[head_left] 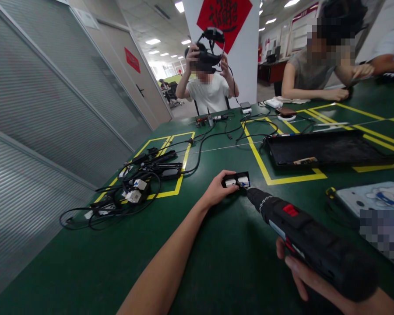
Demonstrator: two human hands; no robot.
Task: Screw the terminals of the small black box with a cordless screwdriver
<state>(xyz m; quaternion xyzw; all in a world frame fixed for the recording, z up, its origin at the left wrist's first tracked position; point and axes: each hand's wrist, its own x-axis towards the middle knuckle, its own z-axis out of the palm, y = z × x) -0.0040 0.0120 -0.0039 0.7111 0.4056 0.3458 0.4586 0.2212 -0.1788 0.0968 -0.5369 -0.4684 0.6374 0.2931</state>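
Note:
My left hand grips the left end of a small black box-shaped housing with white parts inside, its thumb along the near side. The housing rests on the green table. In my right hand is a black cordless drill with red switches, its fingers partly hidden under the body. The drill's chuck points forward and left, and its bit tip is at the near side of the housing, close to my left thumb. Whether the bit touches the housing I cannot tell.
Cables and black-and-white devices lie in a yellow-taped area at left. A long black tray stands at right, behind a light blue case. Cables run across the table's far part. Two people sit opposite; one holds a headset.

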